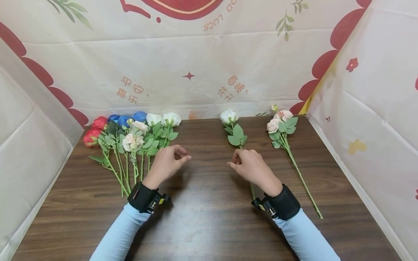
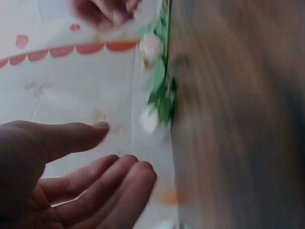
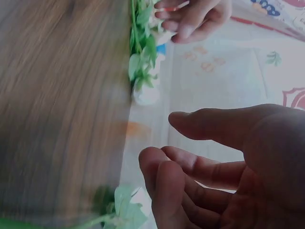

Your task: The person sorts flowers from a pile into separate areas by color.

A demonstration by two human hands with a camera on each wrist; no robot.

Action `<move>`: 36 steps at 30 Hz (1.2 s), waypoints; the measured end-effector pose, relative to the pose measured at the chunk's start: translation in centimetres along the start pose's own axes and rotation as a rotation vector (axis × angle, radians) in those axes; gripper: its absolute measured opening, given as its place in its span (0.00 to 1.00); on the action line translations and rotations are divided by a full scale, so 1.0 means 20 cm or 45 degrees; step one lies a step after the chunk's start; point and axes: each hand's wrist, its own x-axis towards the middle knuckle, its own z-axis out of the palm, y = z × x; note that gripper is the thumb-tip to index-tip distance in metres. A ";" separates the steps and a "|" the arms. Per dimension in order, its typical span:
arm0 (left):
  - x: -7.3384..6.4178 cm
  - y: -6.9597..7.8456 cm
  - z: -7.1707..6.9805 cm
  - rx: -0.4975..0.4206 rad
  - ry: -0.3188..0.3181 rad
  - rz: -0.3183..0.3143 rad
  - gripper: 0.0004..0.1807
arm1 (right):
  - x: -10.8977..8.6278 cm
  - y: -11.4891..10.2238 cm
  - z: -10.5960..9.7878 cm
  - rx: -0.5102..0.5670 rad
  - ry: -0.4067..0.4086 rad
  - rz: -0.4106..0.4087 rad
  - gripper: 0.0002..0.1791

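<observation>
My left hand (image 1: 167, 164) hovers over the table beside the flower bunch, its fingers loosely bent and holding nothing. A gap shows between thumb and fingers of that hand (image 2: 90, 176) in the left wrist view. Over the stem of a single white artificial rose (image 1: 229, 116) is my right hand (image 1: 254, 167); in the right wrist view the same hand (image 3: 209, 176) has thumb and fingers apart, with nothing between them. The bunch on the left includes red flowers (image 1: 92, 137), blue flowers (image 1: 123, 121), pale pink flowers (image 1: 132, 142) and white roses (image 1: 171, 119).
A pale pink flower spray (image 1: 273, 125) with a long green stem lies on the right of the brown wooden table (image 1: 202, 224). Printed white cloth (image 1: 196, 54) rises behind the table and along both sides. Black wrist cameras are strapped over blue sleeves.
</observation>
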 end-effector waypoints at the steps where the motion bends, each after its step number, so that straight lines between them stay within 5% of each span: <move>1: 0.00 -0.02 -0.02 0.047 0.014 -0.014 0.11 | 0.00 -0.01 0.00 0.003 -0.004 -0.008 0.10; 8: 0.03 -0.20 -0.20 0.269 0.151 -0.176 0.15 | -0.03 -0.06 0.02 0.020 -0.017 -0.062 0.09; 15: -0.02 -0.37 -0.37 0.509 0.277 -0.397 0.15 | -0.04 -0.07 0.03 0.020 -0.091 -0.054 0.09; 20: -0.05 -0.44 -0.43 0.523 0.172 -0.538 0.24 | -0.04 -0.07 0.04 0.003 -0.100 -0.054 0.10; 27: -0.05 -0.47 -0.41 0.447 0.014 -0.539 0.24 | -0.05 -0.06 0.05 -0.013 -0.090 -0.056 0.13; 36: -0.08 -0.47 -0.39 0.417 0.110 -0.471 0.22 | -0.03 -0.07 0.06 -0.019 -0.110 -0.036 0.13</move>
